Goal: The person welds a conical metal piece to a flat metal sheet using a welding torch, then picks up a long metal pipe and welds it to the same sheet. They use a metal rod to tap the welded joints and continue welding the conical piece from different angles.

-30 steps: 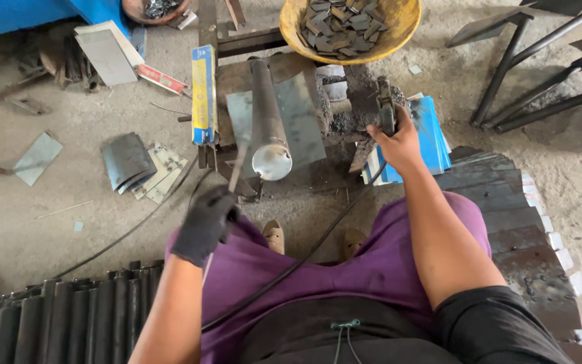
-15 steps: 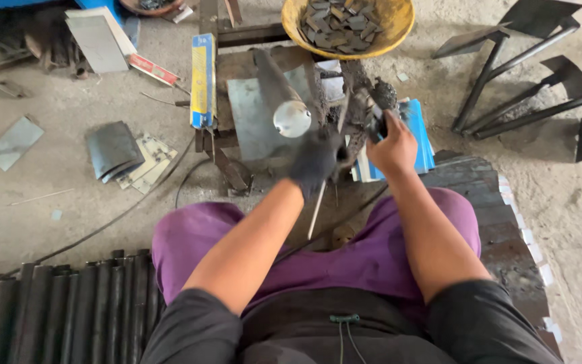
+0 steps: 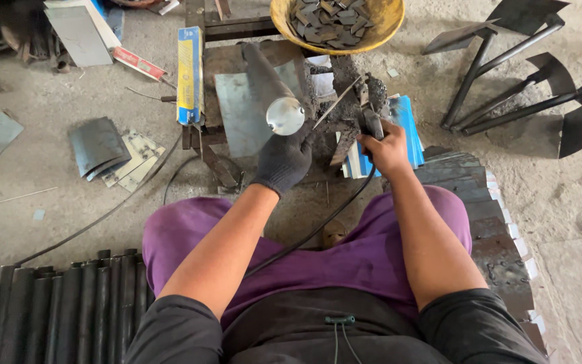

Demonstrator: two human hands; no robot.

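Observation:
My left hand (image 3: 284, 160), in a black glove, pinches the lower end of a thin welding rod (image 3: 338, 101) that slants up to the right. My right hand (image 3: 386, 147), bare, grips a dark electrode holder (image 3: 370, 116) whose black cable (image 3: 318, 229) runs back across my lap. The rod's upper end meets the holder's jaws. Both hands hover over a grimy metal work stand (image 3: 237, 108), just right of a grey steel pipe (image 3: 269, 86) that lies on the stand with its shiny end facing me.
A yellow bowl (image 3: 382, 37) of small metal pieces sits behind the stand. A long blue box (image 3: 188, 64) lies to its left and a blue pack (image 3: 409, 121) under my right hand. Bladed metal frames (image 3: 506, 67) stand at the right, black tubes (image 3: 48, 310) lower left, stacked curved plates (image 3: 500, 222) lower right.
My gloved left hand has come up from my lap and moved right to the rod beside my right hand. The right hand stayed at the holder.

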